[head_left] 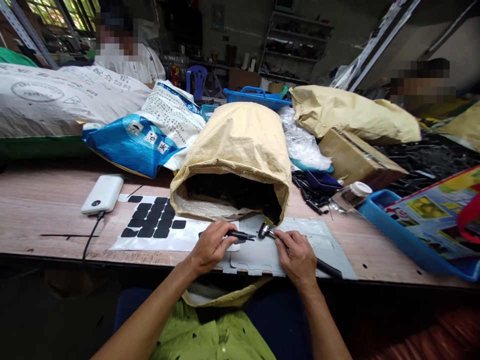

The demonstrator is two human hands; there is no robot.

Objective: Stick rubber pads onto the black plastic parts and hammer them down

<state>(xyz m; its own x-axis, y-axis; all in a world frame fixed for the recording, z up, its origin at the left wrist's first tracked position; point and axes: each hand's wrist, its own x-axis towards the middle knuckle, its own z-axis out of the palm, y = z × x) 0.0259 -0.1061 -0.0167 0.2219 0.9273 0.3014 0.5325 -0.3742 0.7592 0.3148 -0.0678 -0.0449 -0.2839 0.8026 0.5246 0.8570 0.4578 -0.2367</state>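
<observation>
My left hand [213,246] is closed round a small black part [241,235] whose forked tip points right. Facing it, my right hand [297,255] grips a hammer [265,230] close to its metal head, and the black handle end sticks out below the hand to the right. A small gap separates the part's tip from the hammer head. Both hands are over a grey mat [322,250] at the table's front edge. Just behind them lies an open tan sack [243,130] with dark pieces inside.
White sheet with black squares [153,217] and a white power bank [103,194] lie left. At right are a clear jar [350,196], black parts [309,195], a cardboard box [356,157] and a blue tray [416,240]. Large sacks line the back; two people are beyond.
</observation>
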